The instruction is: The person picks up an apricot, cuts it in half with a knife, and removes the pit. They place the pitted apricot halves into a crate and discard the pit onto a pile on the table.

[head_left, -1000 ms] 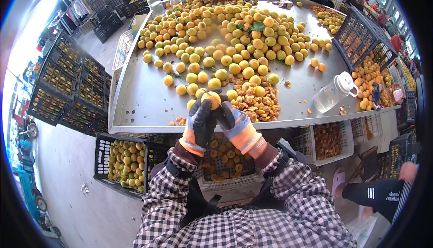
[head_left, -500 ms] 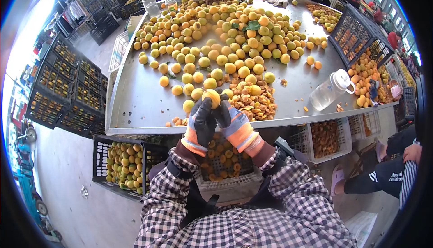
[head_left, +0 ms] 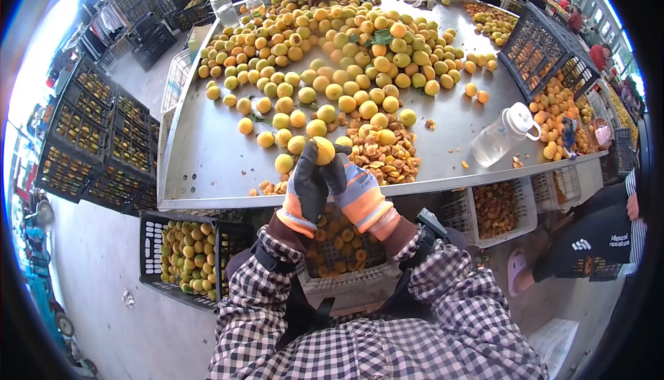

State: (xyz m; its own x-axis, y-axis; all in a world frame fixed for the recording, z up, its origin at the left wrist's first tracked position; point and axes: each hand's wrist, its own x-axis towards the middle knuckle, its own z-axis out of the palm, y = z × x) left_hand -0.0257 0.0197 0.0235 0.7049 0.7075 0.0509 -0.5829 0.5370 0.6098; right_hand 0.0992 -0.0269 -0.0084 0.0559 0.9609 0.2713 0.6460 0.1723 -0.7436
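An apricot (head_left: 323, 151) is held up between my gloved hands just above the table's near edge. My left hand (head_left: 308, 190) has its black fingers closed round the fruit's left side and underside. On the other side, the fingers of my right hand (head_left: 351, 190) press against the same apricot; their tips are partly hidden. Just beyond lies a heap of pitted apricot halves and pieces (head_left: 387, 153), with whole apricots (head_left: 346, 89) spread thickly behind it.
The metal table (head_left: 214, 148) has a raised rim. A clear water jug (head_left: 501, 136) stands at right, near a tipped black crate (head_left: 539, 55). Below are a crate of apricots (head_left: 188, 255), a crate between my knees (head_left: 346, 262) and a white crate (head_left: 501, 212). A seated person's leg (head_left: 588, 245) is at right.
The view has shifted slightly, moving the table contents a little left. My hands still hold the apricot, its position in the fingers slightly turned. The person at right has shifted their leg and hand.
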